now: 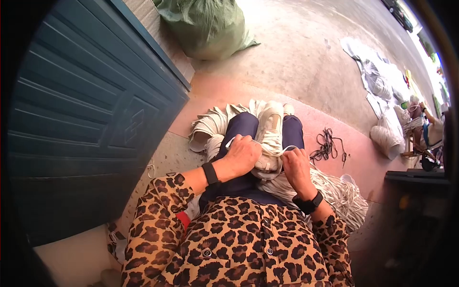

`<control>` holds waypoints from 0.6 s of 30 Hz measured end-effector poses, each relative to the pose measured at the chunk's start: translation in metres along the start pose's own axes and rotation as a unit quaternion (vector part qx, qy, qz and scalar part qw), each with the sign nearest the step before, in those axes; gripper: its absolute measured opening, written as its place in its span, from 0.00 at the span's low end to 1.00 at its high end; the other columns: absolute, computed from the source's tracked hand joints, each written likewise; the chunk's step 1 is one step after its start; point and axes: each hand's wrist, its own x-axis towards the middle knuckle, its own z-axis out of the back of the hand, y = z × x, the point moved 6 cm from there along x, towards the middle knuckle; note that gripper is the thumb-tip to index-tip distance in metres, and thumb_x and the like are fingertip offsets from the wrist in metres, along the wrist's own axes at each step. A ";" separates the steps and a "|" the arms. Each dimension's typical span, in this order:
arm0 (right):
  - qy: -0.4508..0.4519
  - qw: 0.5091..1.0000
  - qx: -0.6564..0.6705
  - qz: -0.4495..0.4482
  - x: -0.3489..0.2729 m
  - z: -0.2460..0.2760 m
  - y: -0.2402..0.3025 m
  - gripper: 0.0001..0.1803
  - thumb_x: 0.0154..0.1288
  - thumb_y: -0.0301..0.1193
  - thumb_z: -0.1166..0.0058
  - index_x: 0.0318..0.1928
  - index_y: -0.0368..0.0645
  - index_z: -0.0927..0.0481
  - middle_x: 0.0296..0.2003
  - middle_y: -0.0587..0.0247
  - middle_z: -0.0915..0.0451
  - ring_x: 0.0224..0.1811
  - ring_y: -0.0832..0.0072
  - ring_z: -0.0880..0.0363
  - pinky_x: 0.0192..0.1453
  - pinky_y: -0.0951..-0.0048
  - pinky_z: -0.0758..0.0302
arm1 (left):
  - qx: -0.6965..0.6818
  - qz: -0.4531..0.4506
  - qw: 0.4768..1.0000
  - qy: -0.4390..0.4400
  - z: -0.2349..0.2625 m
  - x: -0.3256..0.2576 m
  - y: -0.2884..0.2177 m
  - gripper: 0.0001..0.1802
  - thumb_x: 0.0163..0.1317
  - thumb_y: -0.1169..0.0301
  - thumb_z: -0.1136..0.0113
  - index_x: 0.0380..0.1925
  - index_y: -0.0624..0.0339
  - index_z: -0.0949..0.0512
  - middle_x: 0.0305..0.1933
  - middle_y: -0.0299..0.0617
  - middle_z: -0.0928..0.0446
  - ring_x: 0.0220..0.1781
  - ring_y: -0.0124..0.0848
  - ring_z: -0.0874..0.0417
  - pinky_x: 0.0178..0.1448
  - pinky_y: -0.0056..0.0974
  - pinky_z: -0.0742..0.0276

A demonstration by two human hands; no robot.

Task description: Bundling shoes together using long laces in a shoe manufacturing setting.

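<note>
A pale beige and white sneaker [270, 126] rests between my knees, its toe end nearer to me or away, which I cannot tell. White shoelace [289, 148] runs across its upper and out to both sides. My left hand [243, 155] is closed at the shoe's left edge, fingers pinched on a lace end. On the other side, my right hand [297, 167] pinches the lace too, with a stretch of it pulled taut toward the shoe. Beneath my right wrist spreads a large heap of off-white laces [342, 201].
Overlapping pale shoe-like pieces [210, 125] lie beyond my left knee. Tangled black laces [329, 145] are on the pink floor to the right. A dark blue door [91, 110] stands at left, a green sack [205, 28] beyond it. White bundles [380, 81] and another person [428, 119] are far right.
</note>
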 end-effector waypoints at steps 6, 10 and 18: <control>-0.017 0.999 0.041 -0.004 0.000 -0.007 0.004 0.04 0.52 0.28 0.44 0.28 0.43 0.24 0.26 0.60 0.27 0.33 0.61 0.30 0.38 0.62 0.35 | -0.020 0.057 0.998 -0.026 0.001 -0.006 0.007 0.04 0.50 0.71 0.47 0.21 0.58 0.27 0.24 0.43 0.26 0.32 0.42 0.26 0.38 0.43 0.37; -0.014 0.999 0.040 0.003 -0.002 -0.001 0.004 0.05 0.52 0.28 0.43 0.29 0.41 0.24 0.28 0.58 0.26 0.34 0.60 0.29 0.39 0.62 0.35 | -0.050 0.103 0.990 -0.083 0.014 -0.008 0.009 0.07 0.50 0.68 0.44 0.21 0.58 0.27 0.24 0.42 0.26 0.32 0.40 0.28 0.38 0.42 0.38; 0.039 0.997 0.012 0.068 -0.004 0.005 0.012 0.10 0.50 0.27 0.45 0.35 0.42 0.27 0.27 0.60 0.27 0.34 0.62 0.29 0.38 0.65 0.35 | -0.007 0.052 0.992 -0.115 0.011 -0.014 -0.007 0.05 0.47 0.70 0.43 0.21 0.58 0.27 0.23 0.39 0.28 0.33 0.37 0.31 0.39 0.42 0.40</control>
